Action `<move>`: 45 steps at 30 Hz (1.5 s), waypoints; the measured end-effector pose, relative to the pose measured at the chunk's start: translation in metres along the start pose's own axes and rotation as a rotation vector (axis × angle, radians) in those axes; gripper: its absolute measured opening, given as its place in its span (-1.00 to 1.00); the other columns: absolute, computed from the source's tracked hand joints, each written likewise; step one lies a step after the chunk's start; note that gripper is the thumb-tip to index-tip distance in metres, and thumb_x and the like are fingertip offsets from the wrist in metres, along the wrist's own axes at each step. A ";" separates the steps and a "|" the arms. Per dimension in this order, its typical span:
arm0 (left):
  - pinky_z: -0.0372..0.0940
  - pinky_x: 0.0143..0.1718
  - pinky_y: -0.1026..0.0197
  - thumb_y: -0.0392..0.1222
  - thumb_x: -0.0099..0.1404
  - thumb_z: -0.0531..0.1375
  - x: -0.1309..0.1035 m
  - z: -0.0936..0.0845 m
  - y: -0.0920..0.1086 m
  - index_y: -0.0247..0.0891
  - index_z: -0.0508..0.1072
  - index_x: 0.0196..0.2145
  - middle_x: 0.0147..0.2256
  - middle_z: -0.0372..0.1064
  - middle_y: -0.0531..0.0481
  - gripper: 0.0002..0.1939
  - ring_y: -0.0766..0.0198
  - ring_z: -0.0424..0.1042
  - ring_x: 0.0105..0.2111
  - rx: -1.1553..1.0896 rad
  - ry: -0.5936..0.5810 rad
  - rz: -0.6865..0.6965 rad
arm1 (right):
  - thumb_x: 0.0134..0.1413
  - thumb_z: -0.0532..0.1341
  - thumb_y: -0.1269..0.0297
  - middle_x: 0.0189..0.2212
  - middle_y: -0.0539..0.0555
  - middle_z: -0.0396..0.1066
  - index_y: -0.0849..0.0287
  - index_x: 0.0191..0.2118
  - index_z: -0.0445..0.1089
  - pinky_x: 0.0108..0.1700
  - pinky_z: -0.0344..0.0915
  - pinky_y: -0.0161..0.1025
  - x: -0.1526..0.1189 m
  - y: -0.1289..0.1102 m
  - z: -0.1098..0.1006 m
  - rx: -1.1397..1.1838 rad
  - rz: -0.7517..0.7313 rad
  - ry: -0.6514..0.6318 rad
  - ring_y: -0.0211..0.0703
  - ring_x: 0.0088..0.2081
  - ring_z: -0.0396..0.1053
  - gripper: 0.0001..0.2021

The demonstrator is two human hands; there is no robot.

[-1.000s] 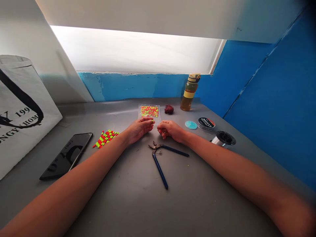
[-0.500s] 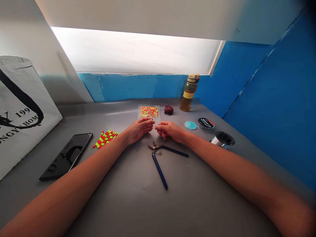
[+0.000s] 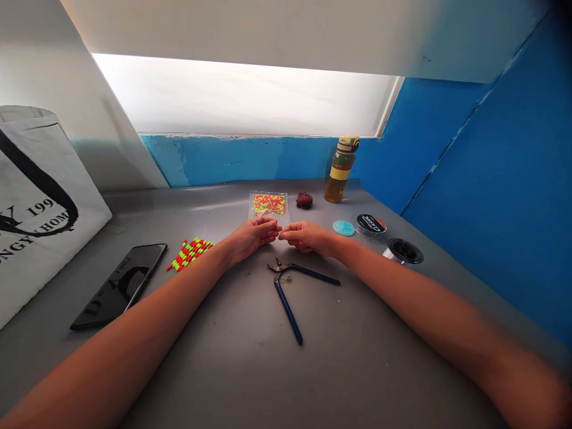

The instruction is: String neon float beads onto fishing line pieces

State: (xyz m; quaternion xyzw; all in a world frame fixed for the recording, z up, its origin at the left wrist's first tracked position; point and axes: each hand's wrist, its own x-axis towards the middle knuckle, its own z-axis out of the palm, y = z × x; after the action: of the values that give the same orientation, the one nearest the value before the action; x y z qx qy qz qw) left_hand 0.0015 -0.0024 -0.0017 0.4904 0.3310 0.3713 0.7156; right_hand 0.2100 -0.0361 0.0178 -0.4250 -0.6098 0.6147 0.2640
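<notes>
My left hand (image 3: 255, 238) is closed in a pinch near the table's middle, its fingertips almost meeting those of my right hand. Only half a second earlier a tiny yellow-green bead showed at its thumb and finger; at this moment the fingers hide it. My right hand (image 3: 306, 236) pinches something too fine to make out. Beyond both hands lies a clear bag (image 3: 269, 204) of red and yellow-green beads. A beaded piece (image 3: 191, 253) in red and yellow-green rests beside my left forearm. Close in front of the hands, pliers (image 3: 286, 280) with blue handles lie spread open.
A black phone (image 3: 120, 286) and a white printed bag (image 3: 40, 208) are on the left. Toward the back stand a dark red yarn bundle (image 3: 304, 200) and a bottle (image 3: 340, 170). On the right lie a turquoise disc (image 3: 344, 228), a labelled spool (image 3: 370, 224) and a line spool (image 3: 404, 251).
My right hand's fingers have drawn together and moved slightly closer to the left fingertips. The yellow-green bead at the left fingertips has gone out of sight. The view has shifted a little.
</notes>
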 end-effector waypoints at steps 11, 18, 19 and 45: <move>0.26 -0.19 0.23 -0.17 0.15 0.39 -0.002 0.002 0.001 -0.31 0.49 -0.32 -0.30 0.48 -0.08 -0.79 0.35 0.39 -0.37 0.063 -0.063 0.026 | -0.10 0.38 0.08 -0.44 0.00 0.41 0.06 -0.24 0.57 -0.47 0.06 -0.32 -0.011 -0.013 -0.011 -0.614 -0.067 -0.134 -0.22 -0.44 0.27 -0.73; 0.25 -0.22 0.24 -0.15 0.15 0.38 -0.002 0.002 0.000 -0.30 0.47 -0.33 -0.30 0.48 -0.07 -0.79 0.35 0.38 -0.37 0.065 -0.067 0.033 | -0.11 0.34 0.16 -0.49 -0.01 0.42 0.09 -0.34 0.55 -0.51 0.03 -0.29 -0.014 -0.010 -0.004 -0.809 0.008 -0.222 -0.24 -0.50 0.25 -0.82; 0.25 -0.23 0.24 -0.15 0.15 0.38 -0.002 0.002 0.000 -0.30 0.47 -0.33 -0.31 0.47 -0.07 -0.79 0.35 0.37 -0.37 0.062 -0.064 0.036 | -0.09 0.32 0.17 -0.51 0.00 0.42 0.10 -0.37 0.54 -0.52 0.01 -0.28 -0.015 -0.010 -0.003 -0.832 0.022 -0.214 -0.24 -0.51 0.24 -0.85; 0.23 -0.32 0.25 -0.02 0.18 0.34 -0.006 0.007 0.001 -0.28 0.51 -0.23 -0.30 0.52 -0.05 -0.70 0.31 0.43 -0.35 0.467 -0.087 0.155 | -0.02 0.26 0.20 -0.58 -0.08 0.21 0.19 -0.32 0.41 -0.48 -0.06 -0.30 0.003 0.000 -0.008 -0.463 -0.143 0.347 -0.32 -0.53 0.04 -0.82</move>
State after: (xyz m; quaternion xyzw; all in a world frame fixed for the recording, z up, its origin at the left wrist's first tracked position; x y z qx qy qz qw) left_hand 0.0041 -0.0109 0.0018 0.6821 0.3379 0.3171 0.5657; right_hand 0.2155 -0.0292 0.0180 -0.5287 -0.7079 0.3572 0.3029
